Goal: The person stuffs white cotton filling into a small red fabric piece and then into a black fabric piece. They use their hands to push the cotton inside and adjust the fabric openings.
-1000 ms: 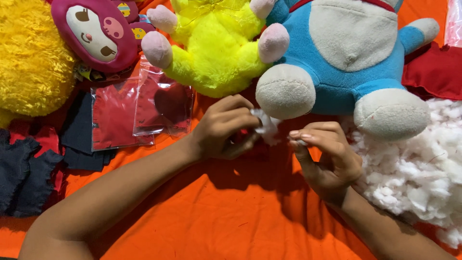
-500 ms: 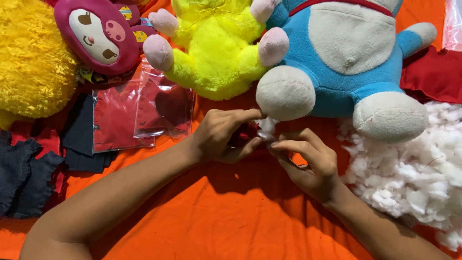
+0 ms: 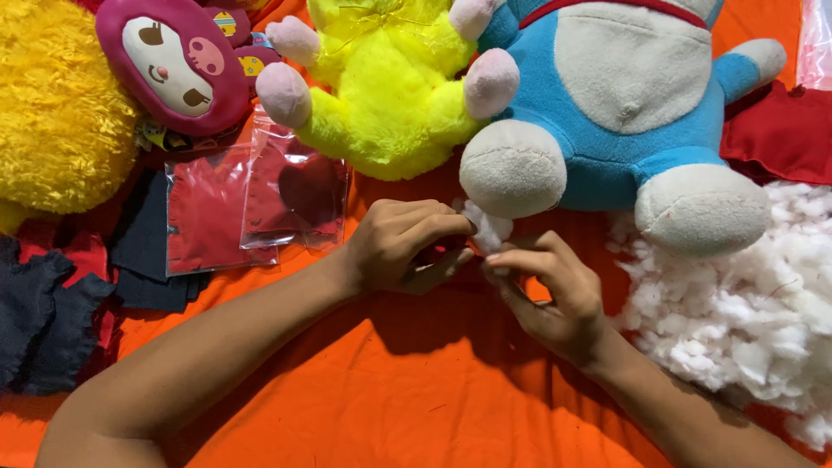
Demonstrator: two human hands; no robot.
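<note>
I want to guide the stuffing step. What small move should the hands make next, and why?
Probably the right hand should press the white stuffing tuft deeper into the small red piece in the left hand, because the tuft sticks out between the fingertips.

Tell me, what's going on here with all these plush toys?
A person's left hand and right hand meet over an orange cloth, pinching a tuft of white stuffing into a small red piece. A pile of stuffing lies right. Blue and yellow plush toys lie above.
</note>
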